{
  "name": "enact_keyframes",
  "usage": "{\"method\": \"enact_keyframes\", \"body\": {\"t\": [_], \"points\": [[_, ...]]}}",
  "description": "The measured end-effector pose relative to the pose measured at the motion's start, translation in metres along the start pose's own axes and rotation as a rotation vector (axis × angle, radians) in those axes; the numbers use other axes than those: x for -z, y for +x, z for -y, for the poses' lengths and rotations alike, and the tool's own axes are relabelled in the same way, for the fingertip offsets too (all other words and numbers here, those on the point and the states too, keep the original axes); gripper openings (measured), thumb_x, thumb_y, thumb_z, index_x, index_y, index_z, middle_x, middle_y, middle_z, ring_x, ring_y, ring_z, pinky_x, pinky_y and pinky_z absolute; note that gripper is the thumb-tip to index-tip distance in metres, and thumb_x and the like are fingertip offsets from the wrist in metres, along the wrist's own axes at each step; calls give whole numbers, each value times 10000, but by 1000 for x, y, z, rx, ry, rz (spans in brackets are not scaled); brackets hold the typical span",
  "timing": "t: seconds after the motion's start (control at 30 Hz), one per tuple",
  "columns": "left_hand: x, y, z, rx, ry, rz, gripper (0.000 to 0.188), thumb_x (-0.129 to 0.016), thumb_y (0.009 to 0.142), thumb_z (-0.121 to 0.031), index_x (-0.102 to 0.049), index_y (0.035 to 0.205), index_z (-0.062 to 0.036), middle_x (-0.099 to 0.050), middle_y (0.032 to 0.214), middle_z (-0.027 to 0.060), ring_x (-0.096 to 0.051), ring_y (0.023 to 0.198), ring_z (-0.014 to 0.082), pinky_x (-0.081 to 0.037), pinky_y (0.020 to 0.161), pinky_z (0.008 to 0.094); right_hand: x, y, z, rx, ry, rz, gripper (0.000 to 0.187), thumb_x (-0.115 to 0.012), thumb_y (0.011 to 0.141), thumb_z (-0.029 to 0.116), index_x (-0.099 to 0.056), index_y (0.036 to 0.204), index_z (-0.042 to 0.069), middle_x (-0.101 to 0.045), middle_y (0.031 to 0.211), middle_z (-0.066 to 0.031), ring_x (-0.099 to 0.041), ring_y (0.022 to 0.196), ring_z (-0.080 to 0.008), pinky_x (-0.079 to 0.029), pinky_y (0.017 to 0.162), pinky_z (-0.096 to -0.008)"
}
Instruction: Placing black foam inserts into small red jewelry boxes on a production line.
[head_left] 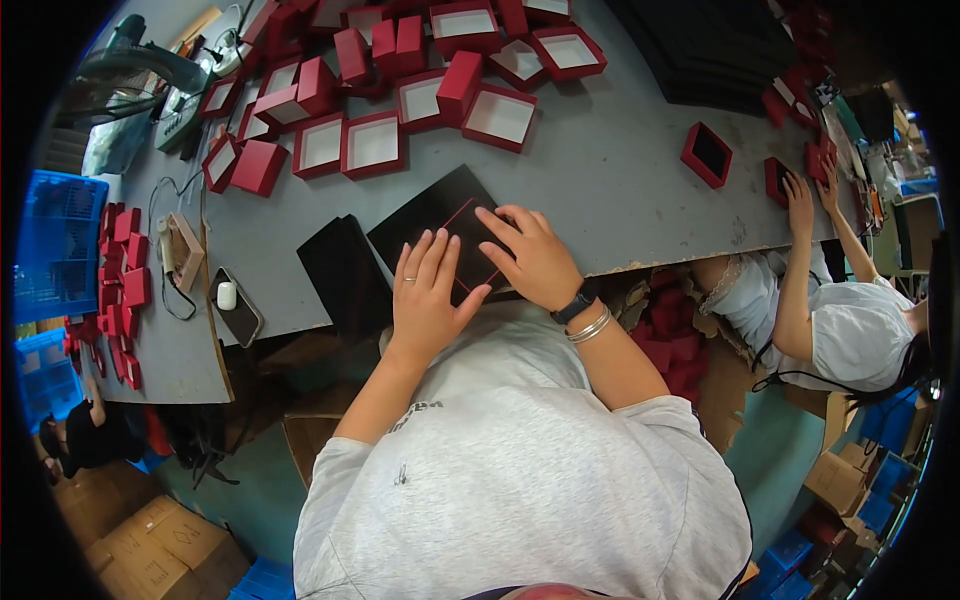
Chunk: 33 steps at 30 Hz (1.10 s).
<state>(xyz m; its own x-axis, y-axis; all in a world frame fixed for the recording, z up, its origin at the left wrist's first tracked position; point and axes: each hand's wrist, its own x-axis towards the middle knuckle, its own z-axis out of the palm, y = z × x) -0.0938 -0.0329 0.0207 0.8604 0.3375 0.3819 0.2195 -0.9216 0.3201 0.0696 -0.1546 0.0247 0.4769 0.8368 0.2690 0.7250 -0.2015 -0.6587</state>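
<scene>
A black sheet (432, 202) lies at the table's front edge, turned at a slant. On it, between my hands, is a dark flat piece edged by thin red lines (459, 216); it may be a red box with a black inside, but my hands cover much of it. My left hand (428, 290), a ring on one finger, rests on its left part with fingers stretched out flat. My right hand (538, 258) touches its right side, thumb and index finger spread apart. Left of the sheet is a stack of black sheets (345, 270).
Red open boxes with white insides (372, 145) crowd the far side. Black sheets are piled (710, 50) at the far right, near a red box with a black inside (707, 155). A phone (240, 310) lies left. At right, a co-worker's hand (798, 205) touches a red box.
</scene>
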Motion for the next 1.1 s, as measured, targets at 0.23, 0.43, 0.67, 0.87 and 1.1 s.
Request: {"method": "enact_keyframes", "body": {"t": [0.23, 0.43, 0.67, 0.87, 1.1], "points": [[-4, -4, 0, 27, -77, -8, 704, -818, 796, -370, -597, 1309, 58, -558, 1400, 197, -478, 1370, 371, -481, 1056, 419, 1, -3, 0, 41, -25, -63, 329, -691, 915, 190, -677, 1224, 80, -620, 1209, -103, -582, 1086, -312, -511, 921, -400], [-9, -6, 6, 6, -121, -21, 672, -828, 784, -366, -619, 1301, 9, -559, 1407, 165, -482, 1373, 376, -495, 1039, 407, 12, -24, 3, 201, -194, -216, 173, -736, 831, 118, -721, 991, 53, -654, 1060, -68, -609, 1042, -276, -517, 859, -392], [5, 18, -4, 2, -9, 131, 652, -771, 823, -416, -603, 1371, -107, -501, 1485, 116, -389, 1439, 350, -322, 1160, 523, 11, -23, -2, 129, -123, -115, 197, -754, 833, 155, -709, 989, 43, -646, 1089, -87, -601, 1063, -292, -511, 888, -399], [-3, 30, -6, -48, 34, 236, 631, -693, 883, -460, -547, 1448, -222, -415, 1574, 64, -297, 1489, 347, -205, 1202, 558, 13, -25, -9, 8, -1, 16, 209, -761, 833, 160, -684, 991, 47, -641, 1121, -97, -592, 1088, -303, -506, 912, -403], [-1, 31, -4, -91, 75, 257, 540, -664, 915, -457, -584, 1414, -267, -424, 1569, 44, -295, 1490, 342, -147, 1208, 572, 12, -30, -7, 250, -170, -99, 242, -751, 800, 121, -703, 1037, 109, -647, 1109, -57, -590, 1133, -282, -495, 944, -413]]}}
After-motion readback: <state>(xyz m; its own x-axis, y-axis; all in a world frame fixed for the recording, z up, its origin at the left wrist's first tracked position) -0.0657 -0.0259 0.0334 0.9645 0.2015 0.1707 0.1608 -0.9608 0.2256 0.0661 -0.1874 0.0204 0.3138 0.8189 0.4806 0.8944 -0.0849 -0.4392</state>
